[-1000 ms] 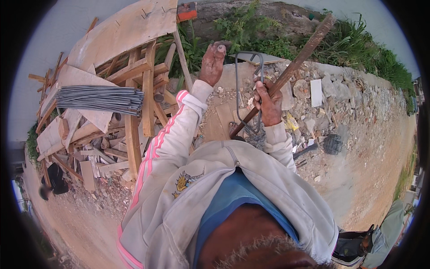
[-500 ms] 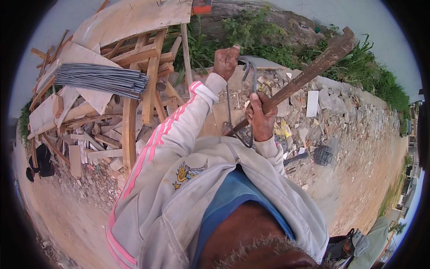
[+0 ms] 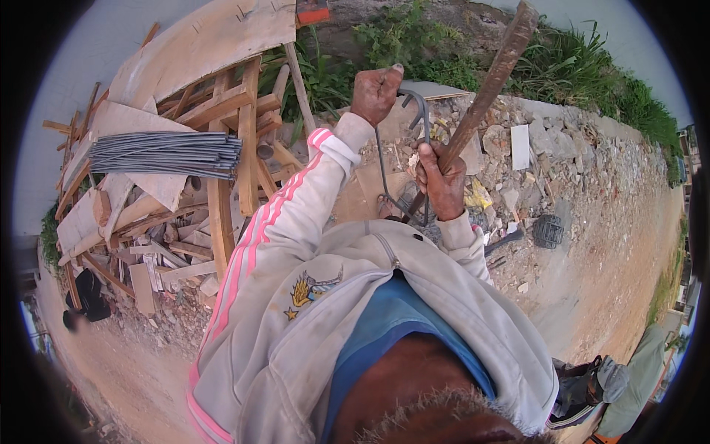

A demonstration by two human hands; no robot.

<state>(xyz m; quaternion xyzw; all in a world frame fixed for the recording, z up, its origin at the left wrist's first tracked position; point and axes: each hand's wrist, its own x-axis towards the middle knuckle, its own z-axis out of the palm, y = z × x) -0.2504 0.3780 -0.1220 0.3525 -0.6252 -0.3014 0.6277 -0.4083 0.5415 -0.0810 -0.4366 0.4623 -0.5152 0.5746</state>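
A thin grey steel rod, bent into a frame [image 3: 381, 159] with two hooked ends, hangs in front of my chest. My left hand [image 3: 375, 95] is closed round its upper left corner. The hooked ends show between my hands, near the right thumb. My right hand [image 3: 442, 181] is wrapped round a long, rusty brown bar [image 3: 488, 81], with the rod's right side running close against the fingers. The bar slants from my waist up to the far right. Whether the right fingers also grip the rod is hidden.
At left, a bundle of straight steel rods [image 3: 166, 155] lies on a pile of planks and boards [image 3: 219, 222]. Rubble [image 3: 569, 159] spreads beyond my hands, with a stack of bent rod frames [image 3: 548, 231] at right. Weeds [image 3: 614, 81] line the far edge.
The brown bar has swung left and stands steeper. My right hand has shifted slightly right and down; the left hand has risen a little. Both keep their hold.
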